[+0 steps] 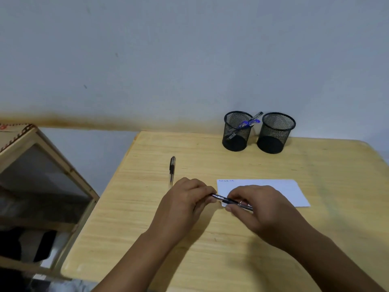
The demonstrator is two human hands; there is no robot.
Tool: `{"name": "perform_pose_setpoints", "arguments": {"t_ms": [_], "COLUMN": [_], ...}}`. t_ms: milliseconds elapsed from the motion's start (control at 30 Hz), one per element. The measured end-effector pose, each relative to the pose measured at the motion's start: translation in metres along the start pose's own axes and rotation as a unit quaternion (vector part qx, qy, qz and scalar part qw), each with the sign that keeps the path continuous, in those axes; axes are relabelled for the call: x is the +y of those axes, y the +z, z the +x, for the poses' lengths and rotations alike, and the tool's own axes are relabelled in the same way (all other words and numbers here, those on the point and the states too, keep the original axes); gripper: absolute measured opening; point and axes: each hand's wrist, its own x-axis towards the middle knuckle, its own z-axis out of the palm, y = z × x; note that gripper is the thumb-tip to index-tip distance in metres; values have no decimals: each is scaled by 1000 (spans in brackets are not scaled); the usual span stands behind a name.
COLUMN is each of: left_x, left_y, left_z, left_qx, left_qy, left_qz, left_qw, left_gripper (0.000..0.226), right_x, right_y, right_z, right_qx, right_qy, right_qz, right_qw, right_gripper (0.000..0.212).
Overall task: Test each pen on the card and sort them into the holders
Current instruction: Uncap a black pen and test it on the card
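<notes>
A black pen [223, 199] lies level between both hands, just over the left corner of the white card [273, 191]. My left hand [185, 199] grips its left end, and my right hand [254, 204] pinches its right part. The card bears small blue scribbles at its top left. A second black-capped pen [172, 170] lies on the wooden table [147, 239] to the left. Two black mesh holders stand at the back: the left holder [236, 131] contains blue pens, the right holder [275, 132] looks empty.
A wooden-framed rack [42, 175] with a dark panel stands off the table's left edge. A pale wall rises right behind the holders. The table's rounded right corner shows at the far right.
</notes>
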Motion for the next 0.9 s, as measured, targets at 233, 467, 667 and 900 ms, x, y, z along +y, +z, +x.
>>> {"name": "perform_pose_setpoints", "arguments": {"t_ms": [233,467,667,900], "left_x": [15,26,25,12], "left_y": [3,5,7,8], "left_z": [-3,2,4,12], "left_qx": [-20,-42,-55,-22], "left_qy": [-26,-45,-70,-133], "left_qz": [-37,-89,-125,-114], "left_qw": [999,994,988,984], "left_gripper": [21,19,13,14], "right_x": [4,6,10,16], "right_y": [9,18,21,27], "right_z": [-2,-10,-12,-10], "right_qx": [7,65,66,98], "right_qy": [12,68,112,145], "right_qz": [83,145,132,218], "right_qw": [996,985,983,960], "right_gripper": [16,11,9,15]}}
